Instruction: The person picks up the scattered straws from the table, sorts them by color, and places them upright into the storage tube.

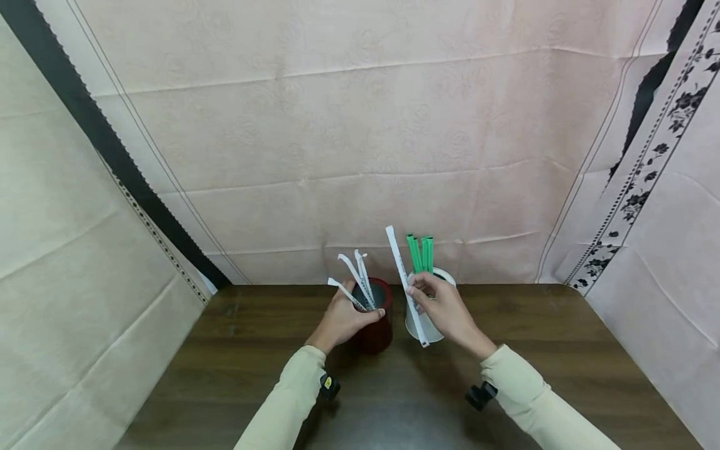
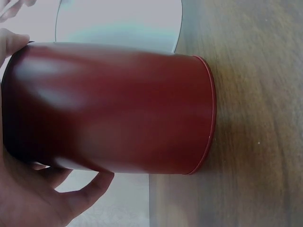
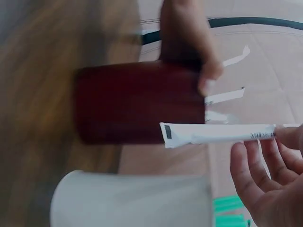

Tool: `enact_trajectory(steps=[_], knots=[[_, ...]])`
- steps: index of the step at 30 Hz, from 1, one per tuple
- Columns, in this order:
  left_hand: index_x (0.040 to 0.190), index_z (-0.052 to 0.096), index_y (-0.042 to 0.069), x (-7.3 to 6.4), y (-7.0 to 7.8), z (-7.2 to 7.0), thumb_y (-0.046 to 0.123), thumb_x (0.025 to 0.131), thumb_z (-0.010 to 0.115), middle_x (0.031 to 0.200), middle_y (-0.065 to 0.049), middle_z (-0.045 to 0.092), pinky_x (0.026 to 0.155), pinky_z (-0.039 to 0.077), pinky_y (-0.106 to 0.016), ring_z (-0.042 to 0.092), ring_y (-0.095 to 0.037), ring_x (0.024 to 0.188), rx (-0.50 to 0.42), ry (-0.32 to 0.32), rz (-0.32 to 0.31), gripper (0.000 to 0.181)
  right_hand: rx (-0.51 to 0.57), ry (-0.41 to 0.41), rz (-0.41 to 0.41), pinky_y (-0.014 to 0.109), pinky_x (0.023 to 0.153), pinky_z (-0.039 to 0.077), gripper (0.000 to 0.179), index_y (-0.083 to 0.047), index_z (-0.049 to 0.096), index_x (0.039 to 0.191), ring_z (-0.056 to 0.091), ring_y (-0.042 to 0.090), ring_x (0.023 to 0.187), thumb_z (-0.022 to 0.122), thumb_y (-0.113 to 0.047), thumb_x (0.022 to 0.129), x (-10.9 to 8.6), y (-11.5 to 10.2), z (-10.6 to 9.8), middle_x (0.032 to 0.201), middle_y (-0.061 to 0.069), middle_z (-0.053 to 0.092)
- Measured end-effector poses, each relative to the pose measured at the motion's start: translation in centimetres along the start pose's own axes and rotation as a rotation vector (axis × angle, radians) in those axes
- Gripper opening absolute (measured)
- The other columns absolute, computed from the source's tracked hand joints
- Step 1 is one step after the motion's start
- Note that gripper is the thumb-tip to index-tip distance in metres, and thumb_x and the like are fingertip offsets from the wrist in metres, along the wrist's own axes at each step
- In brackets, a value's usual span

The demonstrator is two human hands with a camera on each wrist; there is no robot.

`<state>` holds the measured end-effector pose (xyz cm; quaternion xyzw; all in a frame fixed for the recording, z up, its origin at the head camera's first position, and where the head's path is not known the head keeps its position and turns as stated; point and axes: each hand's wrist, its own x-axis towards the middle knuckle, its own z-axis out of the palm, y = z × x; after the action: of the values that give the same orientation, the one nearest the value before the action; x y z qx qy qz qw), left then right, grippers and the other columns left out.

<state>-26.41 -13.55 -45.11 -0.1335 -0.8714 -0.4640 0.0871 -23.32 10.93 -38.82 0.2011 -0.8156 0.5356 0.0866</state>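
A dark red cup stands upright on the table with several long white stick packets leaning out of its top. My left hand grips this cup near the rim, thumb on the near side; the left wrist view shows fingers against its wall. To the right is a white cup holding several green stick packets. In front of it, my right hand pinches one long white stick packet between thumb and fingers. That packet slants across the front of the white cup, its lower end free.
The brown wooden table ends at a pale cloth backdrop just behind the cups. More cloth hangs on the left and on the right, the right one with a black floral border. The cups stand close together.
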Motion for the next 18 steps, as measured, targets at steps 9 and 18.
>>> enact_trajectory(steps=[9,18], knots=[[0.143,0.052,0.011,0.1,0.0,0.0,0.045,0.083,0.087,0.132,-0.008,0.058,0.103,0.053,-0.048,0.060,-0.024,0.118,0.014,-0.005,0.010,0.078,0.103,0.089,-0.074,0.043,0.071,0.063,0.015,0.002,0.065,0.118,0.070,0.026,0.084,0.063,-0.008,0.106,3.2,-2.5,1.6,0.102,0.018,0.069],[0.142,0.052,0.013,0.0,0.0,-0.1,0.047,0.081,0.087,0.130,-0.006,0.058,0.104,0.053,-0.047,0.061,-0.022,0.115,-0.003,-0.009,-0.001,0.078,0.115,0.132,-0.112,0.042,0.075,0.063,0.023,0.002,0.060,0.129,0.070,0.028,0.094,0.058,-0.007,0.109,5.9,-3.2,3.0,0.112,0.019,0.065]])
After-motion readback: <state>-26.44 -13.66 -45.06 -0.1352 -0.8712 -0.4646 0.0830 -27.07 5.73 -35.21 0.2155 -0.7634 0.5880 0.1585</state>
